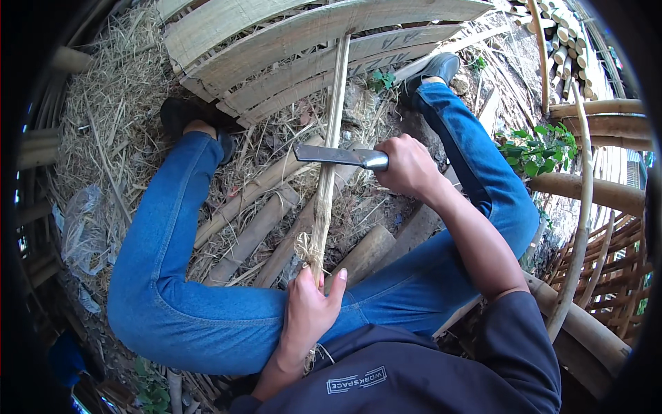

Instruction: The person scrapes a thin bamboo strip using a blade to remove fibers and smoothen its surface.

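Note:
A long, pale bamboo strip [336,103] runs from my lap up to the edge of a slatted wooden crate [276,55]. My left hand [307,310] is closed around its near end, thumb sticking out to the side. Curled shavings [303,247] cling to the strip just beyond those fingers. In my right hand [407,164] is the handle of a knife with a broad dark blade [327,154] and a metal collar. The blade lies across the strip about midway along, pointing left and touching or nearly touching it. The fingers of my right hand wrap the handle.
Bamboo poles [252,234] lie on the shaving-covered ground between my legs. Cut bamboo is stacked [569,48] at the far right. A bamboo frame [583,193] and a woven lattice [614,276] stand to my right, near a leafy plant [534,148]. Clear plastic [83,231] lies at left.

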A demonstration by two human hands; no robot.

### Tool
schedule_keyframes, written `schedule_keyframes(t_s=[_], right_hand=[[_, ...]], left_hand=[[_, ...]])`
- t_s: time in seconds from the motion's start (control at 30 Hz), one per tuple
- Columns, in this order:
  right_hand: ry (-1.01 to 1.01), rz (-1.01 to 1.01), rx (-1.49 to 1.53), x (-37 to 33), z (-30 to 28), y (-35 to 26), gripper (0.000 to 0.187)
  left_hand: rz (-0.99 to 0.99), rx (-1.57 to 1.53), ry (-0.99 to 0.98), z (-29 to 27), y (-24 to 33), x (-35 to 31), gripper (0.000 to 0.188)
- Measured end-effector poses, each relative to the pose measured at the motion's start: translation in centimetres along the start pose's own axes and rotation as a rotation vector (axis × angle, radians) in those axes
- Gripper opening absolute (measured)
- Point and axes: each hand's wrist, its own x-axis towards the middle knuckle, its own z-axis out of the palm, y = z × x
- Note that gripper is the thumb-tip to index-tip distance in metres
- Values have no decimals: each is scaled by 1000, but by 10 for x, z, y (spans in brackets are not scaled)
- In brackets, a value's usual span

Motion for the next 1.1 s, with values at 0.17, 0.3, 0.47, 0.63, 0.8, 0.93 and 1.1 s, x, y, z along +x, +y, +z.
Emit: schedule_keyframes(t_s=[0.17,0.3,0.47,0.63,0.8,0.93,1.1], right_hand=[[114,13,9,4,3,8,12],[31,41,-9,10,0,6,13],[42,30,38,5,3,6,12],[94,151,42,15,-1,12,14],[28,62,74,4,7,7,14],[85,54,46,14,2,12,13],[-14,24,36,3,5,2,14]], left_hand=[[11,0,17,1,-4,-2,42],[-18,-35,-17,0,0,0,42],[2,-8,-11,-2,2,1,43],[8,-24,-1,-2,2,0,44],[-23,-44,-27,-3,4,1,43],[-5,0,-23,-5,5,1,43],[-40,1,-53,-7,8,3,42]])
